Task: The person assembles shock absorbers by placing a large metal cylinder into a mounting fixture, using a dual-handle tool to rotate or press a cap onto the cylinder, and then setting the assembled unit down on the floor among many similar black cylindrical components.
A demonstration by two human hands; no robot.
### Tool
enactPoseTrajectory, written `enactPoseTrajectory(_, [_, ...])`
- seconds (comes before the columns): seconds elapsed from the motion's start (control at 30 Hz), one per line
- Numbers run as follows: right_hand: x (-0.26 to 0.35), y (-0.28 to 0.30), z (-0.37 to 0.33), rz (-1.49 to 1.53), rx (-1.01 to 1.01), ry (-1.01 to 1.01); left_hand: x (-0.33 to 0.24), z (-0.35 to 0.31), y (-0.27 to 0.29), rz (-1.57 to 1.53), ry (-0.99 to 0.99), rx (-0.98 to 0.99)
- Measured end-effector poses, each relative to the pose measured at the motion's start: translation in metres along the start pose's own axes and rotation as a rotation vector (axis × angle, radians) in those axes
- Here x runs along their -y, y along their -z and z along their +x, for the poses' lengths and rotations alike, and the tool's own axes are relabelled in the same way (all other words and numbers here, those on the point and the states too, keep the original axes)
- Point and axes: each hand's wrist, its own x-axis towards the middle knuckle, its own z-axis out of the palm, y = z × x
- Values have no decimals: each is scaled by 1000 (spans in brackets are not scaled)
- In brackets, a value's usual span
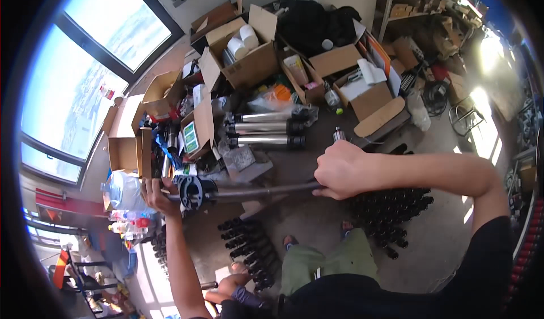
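A long grey metal rod (pixel 266 192) lies nearly level across the front of the bench, passing through a black ring-shaped fitting (pixel 194 193) with openings in its face. My left hand (pixel 158 196) is closed around the rod's left end, just beside the fitting. At the other end, my right hand (pixel 343 171) is wrapped in a fist around the rod, its fingers mostly hidden from view. A small silver cylindrical piece (pixel 339 134) shows just above the right fist; I cannot tell whether it touches the hand.
Behind the rod lie several silver tubes with black ends (pixel 266 128). Open cardboard boxes (pixel 249 58) crowd the back of the bench. Rows of black cylindrical parts (pixel 249 248) are on the floor at left, and more black parts (pixel 391 217) under my right forearm.
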Motion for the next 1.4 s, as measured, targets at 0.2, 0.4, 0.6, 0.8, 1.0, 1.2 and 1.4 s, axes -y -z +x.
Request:
enactPoseTrajectory(0.2, [-5, -45, 36, 1003, 346, 155, 30, 7, -10, -187, -97, -238])
enactPoseTrajectory(0.4, [181, -136, 12, 1480, 40, -115, 39, 45, -123, -768, -281, -337])
enactPoseTrajectory(0.6, [370, -162, 122, 1814, -407, -399, -63, 102, -143, -1247, -496, -385])
enactPoseTrajectory(0.8, [440, -119, 248, 2021, -833, -412, -80, 119, -116, -1113, -641, -23])
enactPoseTrajectory(1.0, [402, -173, 259, 1563, -921, -311, -8, -1, -61, -765, 202, 611])
enactPoseTrajectory(1.2, [113, -21, 226, 310, -1640, -328, 5, -148, 209, -1344, 1816, 862])
enactPoseTrajectory(1.4, [-83, 96, 278, -329, -535, 129, -79, -38, 181, -673, 934, 783])
